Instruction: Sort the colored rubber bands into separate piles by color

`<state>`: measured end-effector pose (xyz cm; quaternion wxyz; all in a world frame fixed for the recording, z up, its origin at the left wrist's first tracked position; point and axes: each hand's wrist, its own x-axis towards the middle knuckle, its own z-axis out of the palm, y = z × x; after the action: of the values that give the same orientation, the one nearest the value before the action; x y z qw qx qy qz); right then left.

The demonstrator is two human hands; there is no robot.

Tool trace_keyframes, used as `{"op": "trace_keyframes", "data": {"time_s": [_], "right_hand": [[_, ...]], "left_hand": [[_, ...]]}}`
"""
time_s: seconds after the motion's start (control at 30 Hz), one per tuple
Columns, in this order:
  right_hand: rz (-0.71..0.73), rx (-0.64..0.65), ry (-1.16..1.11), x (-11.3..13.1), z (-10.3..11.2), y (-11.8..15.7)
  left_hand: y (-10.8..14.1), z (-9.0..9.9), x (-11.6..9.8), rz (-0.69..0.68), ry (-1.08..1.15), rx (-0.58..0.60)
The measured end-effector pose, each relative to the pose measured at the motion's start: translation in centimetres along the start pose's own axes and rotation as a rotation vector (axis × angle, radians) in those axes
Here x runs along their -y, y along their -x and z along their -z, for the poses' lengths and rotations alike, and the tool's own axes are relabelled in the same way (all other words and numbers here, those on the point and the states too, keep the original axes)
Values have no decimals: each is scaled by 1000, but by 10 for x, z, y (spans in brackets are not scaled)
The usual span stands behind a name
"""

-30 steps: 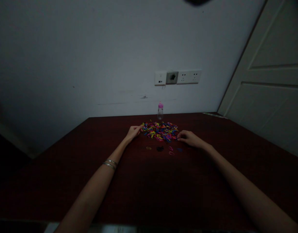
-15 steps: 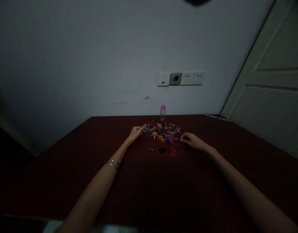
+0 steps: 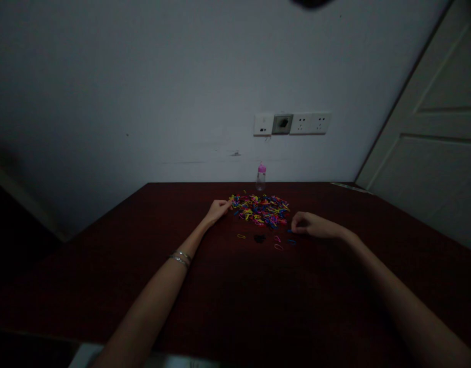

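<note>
A loose pile of small, colourful plastic pin-shaped clips lies on the dark red table. At the pile's left edge, my left hand has its fingers drawn together, fingertips touching the clips; what they pinch cannot be made out. My right hand is just right of the pile, thumb and finger closed on a blue clip low over the table. In front of the pile lie separate clips: a yellow one, a black cluster, a pink one, an orange-pink one and a blue one.
Behind the pile stands a small clear bottle with a pink top. The wall rises at the table's back edge, with a row of sockets on it. A white panelled door is at the right.
My right hand has drawn back from the pile's right edge toward me, with a blue clip at its fingertips. My left hand stays at the pile. The view has shifted slightly.
</note>
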<state>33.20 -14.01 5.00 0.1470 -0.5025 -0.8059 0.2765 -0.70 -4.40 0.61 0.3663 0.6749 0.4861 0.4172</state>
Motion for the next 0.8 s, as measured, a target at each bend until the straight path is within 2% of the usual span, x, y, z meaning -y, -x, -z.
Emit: {"op": "trace_keyframes", "data": {"time_s": [0.13, 0.23, 0.37, 0.5, 0.6, 0.8], "right_hand": [[10, 135, -14, 12, -1, 4], [26, 113, -5, 13, -2, 2], [19, -85, -3, 3, -3, -4], [12, -349, 14, -21, -7, -10], [-1, -479, 57, -41, -10, -12], [-51, -535, 81, -60, -17, -14]], "left_hand": [[0, 0, 0, -7, -7, 11], [1, 1, -1, 10, 22, -2], [0, 4, 0, 41, 99, -20], [-1, 3, 2, 74, 122, -33], [-2, 0, 2, 34, 73, -30], [-4, -7, 2, -45, -64, 13]]}}
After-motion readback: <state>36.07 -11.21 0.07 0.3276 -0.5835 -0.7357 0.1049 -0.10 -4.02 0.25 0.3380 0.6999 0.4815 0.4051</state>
